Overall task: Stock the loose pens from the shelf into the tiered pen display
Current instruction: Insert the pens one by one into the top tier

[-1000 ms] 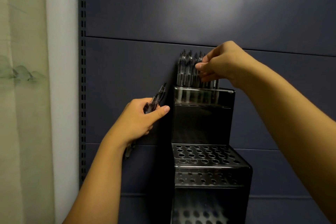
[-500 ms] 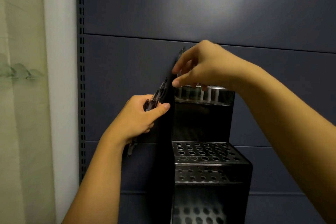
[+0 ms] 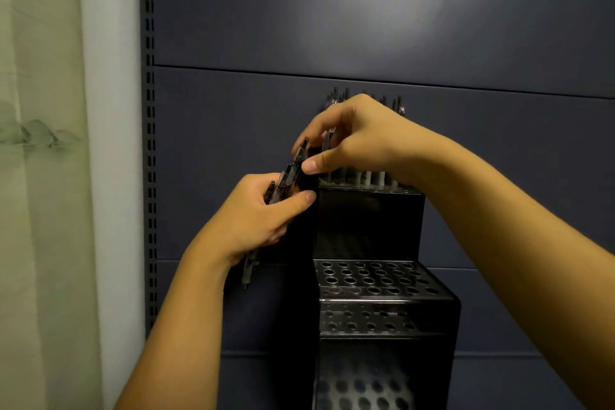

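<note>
While the left hand [image 3: 256, 213] grips a bundle of pens [image 3: 286, 176] beside the black tiered pen display [image 3: 369, 303], the right hand [image 3: 352, 139] pinches the upper end of one bundled pen between thumb and fingers. Stocked pens [image 3: 366, 176] stand upright in the top tier, against the dark back panel [image 3: 332, 26].

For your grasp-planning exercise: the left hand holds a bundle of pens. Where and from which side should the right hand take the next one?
Pinch one pen at its upper end, where the bundle fans out above the left hand. Come from the right and above, as the right hand is placed. The lower ends poke out under the left hand's palm, hard to reach.
</note>
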{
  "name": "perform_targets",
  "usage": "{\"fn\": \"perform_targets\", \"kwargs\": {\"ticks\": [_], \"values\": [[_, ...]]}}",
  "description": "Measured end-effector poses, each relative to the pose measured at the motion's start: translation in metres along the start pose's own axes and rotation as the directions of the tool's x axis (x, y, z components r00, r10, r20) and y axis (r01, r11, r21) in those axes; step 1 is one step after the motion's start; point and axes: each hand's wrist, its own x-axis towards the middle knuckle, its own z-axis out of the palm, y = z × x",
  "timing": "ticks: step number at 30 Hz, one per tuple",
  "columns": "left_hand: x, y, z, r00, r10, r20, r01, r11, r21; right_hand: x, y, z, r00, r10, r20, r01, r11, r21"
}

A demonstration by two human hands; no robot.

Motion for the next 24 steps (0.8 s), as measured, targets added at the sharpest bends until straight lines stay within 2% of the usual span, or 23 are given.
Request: {"fn": "perform_targets", "kwargs": {"ticks": [6,10,12,16,20,24], "values": [[0.004,-0.006,0.002,0.999,-0.022,-0.036,0.024,0.998,0.065,-0.006,0.000,-0.006,0.991,0.041,-0.125,-0.008,0.968,0.250],[0.005,-0.008,0.002,0.998,-0.041,-0.038,0.042,0.998,0.036,-0.004,-0.005,-0.024,0.974,0.076,-0.215,0.065,0.811,0.581],[0.005,-0.008,0.002,0.999,-0.039,-0.030,0.041,0.998,0.048,-0.003,-0.008,-0.035,0.956,0.104,-0.273,0.107,0.746,0.658],[0.004,-0.010,0.001,0.998,-0.051,-0.039,0.053,0.997,0.052,-0.007,-0.009,-0.059,0.899,0.152,-0.411,0.134,0.798,0.588],[0.004,-0.011,-0.001,0.997,-0.056,-0.050,0.059,0.996,0.060,-0.005,0.002,-0.076,0.838,0.166,-0.519,0.043,0.929,0.367],[0.005,-0.012,0.000,0.997,-0.059,-0.047,0.062,0.996,0.064,0.003,0.015,-0.077,0.821,0.194,-0.538,-0.040,0.958,0.284]]}}
